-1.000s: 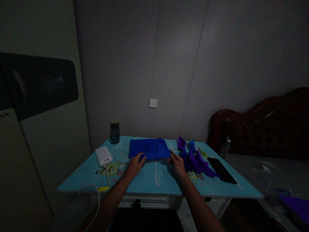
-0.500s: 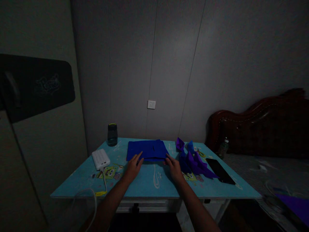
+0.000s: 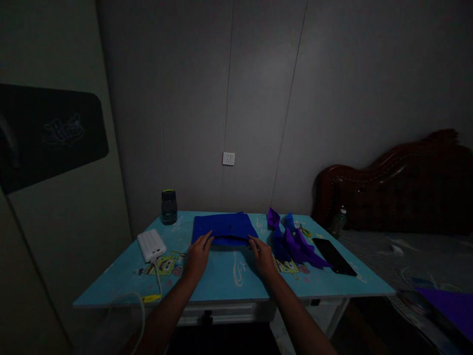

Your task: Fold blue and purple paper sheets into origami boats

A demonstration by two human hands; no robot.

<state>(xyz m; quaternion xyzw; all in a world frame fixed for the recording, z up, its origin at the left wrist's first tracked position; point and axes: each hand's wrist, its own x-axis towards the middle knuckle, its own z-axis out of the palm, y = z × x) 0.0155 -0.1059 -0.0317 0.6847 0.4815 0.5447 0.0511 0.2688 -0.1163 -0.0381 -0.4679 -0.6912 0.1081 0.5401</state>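
A grey panelled wall (image 3: 192, 123) rose behind a desk (image 3: 218, 286) with a light-blue cartoon-printed top, in a dim room. On the desk's far middle part lay a wide, folded sheet of deep-blue paper (image 3: 221, 223), between and just beyond the two hands. The left hand (image 3: 197, 254) had its fingers nearly together on the near edge, left of the middle; the right hand (image 3: 263, 256) pinched that edge near its right corner. Compared with half a second before, the upper layer had arched up between them, opening a dark gap above the layer beneath, and the slit-like crease on top looked shorter. That suggested the layers were being worked apart or adjusted, with the fold not pressed flat.

Right of the sheet stood a small purple paper boat (image 3: 273, 218), a bright-blue folded piece (image 3: 290, 222) and, just beside the right hand, a dark-blue folded piece (image 3: 280, 246) and a large purple pointed paper form (image 3: 300, 249); these crowded that side. Past them lay a black flat device (image 3: 334, 256). Leftward were a white ridged power bank (image 3: 152, 245) and a dark translucent bottle (image 3: 169, 209), both clear of the paper.
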